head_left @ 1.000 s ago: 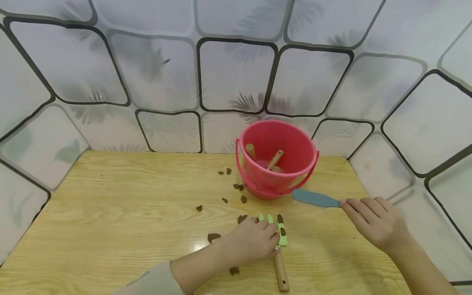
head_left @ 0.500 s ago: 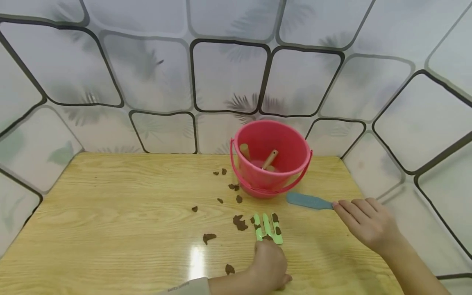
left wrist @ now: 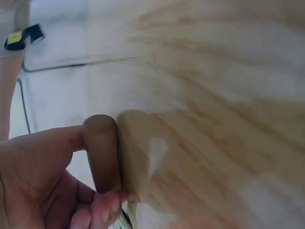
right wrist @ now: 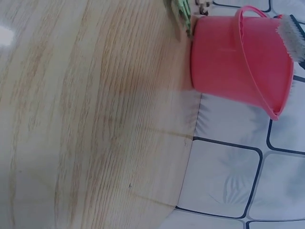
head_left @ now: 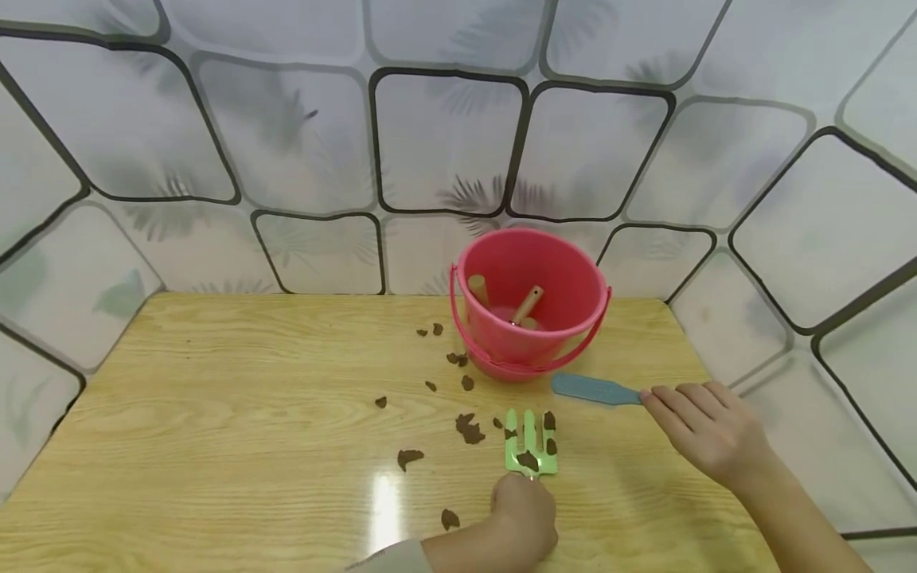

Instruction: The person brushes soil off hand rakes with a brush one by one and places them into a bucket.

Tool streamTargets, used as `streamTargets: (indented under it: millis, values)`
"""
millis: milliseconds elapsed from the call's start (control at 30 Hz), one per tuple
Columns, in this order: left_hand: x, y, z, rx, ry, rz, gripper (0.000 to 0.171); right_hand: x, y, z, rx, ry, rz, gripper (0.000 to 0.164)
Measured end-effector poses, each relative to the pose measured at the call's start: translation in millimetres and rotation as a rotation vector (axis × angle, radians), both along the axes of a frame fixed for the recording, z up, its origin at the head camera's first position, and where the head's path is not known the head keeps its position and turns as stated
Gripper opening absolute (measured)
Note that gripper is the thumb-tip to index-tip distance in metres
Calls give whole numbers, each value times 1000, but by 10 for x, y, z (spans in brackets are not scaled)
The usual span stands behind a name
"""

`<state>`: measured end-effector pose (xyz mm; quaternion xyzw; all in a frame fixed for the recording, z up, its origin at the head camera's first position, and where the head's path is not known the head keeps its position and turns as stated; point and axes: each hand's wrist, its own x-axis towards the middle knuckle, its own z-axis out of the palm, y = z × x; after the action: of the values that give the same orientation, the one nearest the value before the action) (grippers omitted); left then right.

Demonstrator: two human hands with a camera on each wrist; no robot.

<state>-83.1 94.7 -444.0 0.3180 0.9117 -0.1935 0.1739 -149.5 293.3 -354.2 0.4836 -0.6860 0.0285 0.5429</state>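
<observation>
My left hand (head_left: 521, 521) grips the wooden handle of a green garden hand fork (head_left: 532, 463), whose several tines point toward the pink bucket. In the left wrist view the fingers wrap the wooden handle (left wrist: 102, 152), close over the tabletop. Brown flakes lie on the tines. At the right, my right hand (head_left: 712, 438) holds a brush with a flat blue back (head_left: 595, 388), its far end just in front of the bucket. Whitish bristles (right wrist: 291, 38) show at the corner of the right wrist view, where that hand is out of frame.
The pink bucket (head_left: 530, 350) stands at the back of the wooden table (head_left: 251, 414), near the patterned wall. Wooden handles (head_left: 528, 305) stick up inside it. Several brown flakes (head_left: 470, 428) are scattered left of the fork and bucket.
My left hand has come back from over the fork's tines and taken hold of its handle. The fork has shifted slightly right. My right hand keeps holding the brush in nearly the same place.
</observation>
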Motion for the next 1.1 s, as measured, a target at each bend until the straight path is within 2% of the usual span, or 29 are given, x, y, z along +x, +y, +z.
streamTargets:
  millis: [33,100,200,400,633,867,967,1033,1100]
  values:
    - [-9,-19,3,4,-19,21,31,0,-5,-3,0,-1,1,20]
    - [-33,-70,5,50,-30,109,28,7,-10,-7,5,-10,1,21]
    - [-59,-156,6,84,-19,143,17,21,-4,-6,4,-15,-5,22]
    - [-101,-315,-40,218,1,168,19,21,-17,-28,-18,-8,-2,20]
    - [-129,-492,-50,334,112,28,18,8,-47,-82,-33,-27,19,22]
    - [-183,-620,-24,432,17,-21,9,7,-101,-52,-54,-29,39,23]
    - [-202,-720,22,439,14,-62,15,9,-108,-55,-61,-32,44,23]
    - [-203,-801,63,461,58,-106,16,15,-116,-55,-66,-35,51,22]
    - [-191,-894,95,505,176,-167,9,26,-138,-45,-71,-40,66,22]
